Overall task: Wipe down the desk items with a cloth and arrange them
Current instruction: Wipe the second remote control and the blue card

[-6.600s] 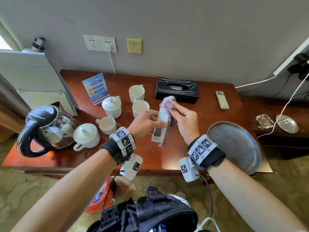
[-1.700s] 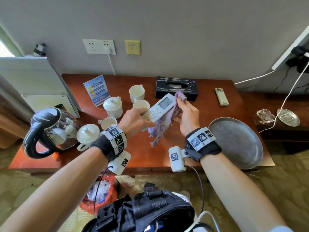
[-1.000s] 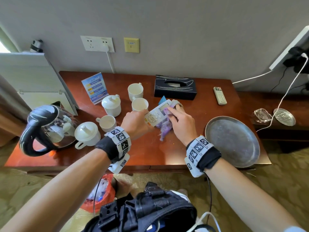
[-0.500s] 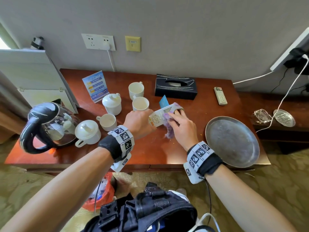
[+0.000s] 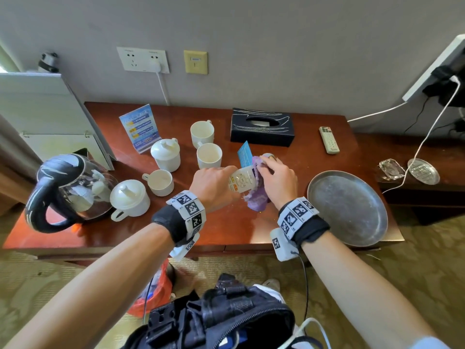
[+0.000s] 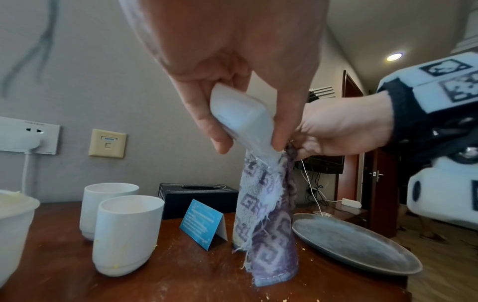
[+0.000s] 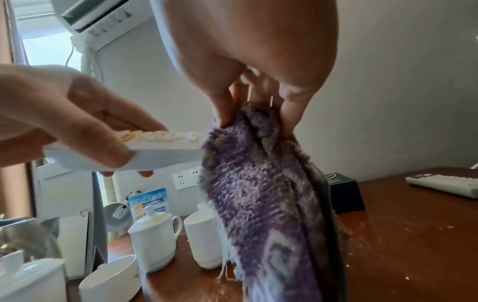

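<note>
Head: left hand (image 5: 214, 183) grips smooth white remote (image 5: 242, 182); right hand (image 5: 278, 181) pinches fuzzy purple cloth (image 5: 256, 197).

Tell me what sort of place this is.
Probably a hotel guest room: a wooden desk with a glass kettle, matching white lidded cups, a black tissue box and a blue printed card stand.

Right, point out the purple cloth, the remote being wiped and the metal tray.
purple cloth (image 7: 271, 204): right wrist view, patterned face of the hanging fold.
remote being wiped (image 5: 241, 182): head view, button face.
metal tray (image 5: 352, 210): head view, bare centre of the dish.
</note>
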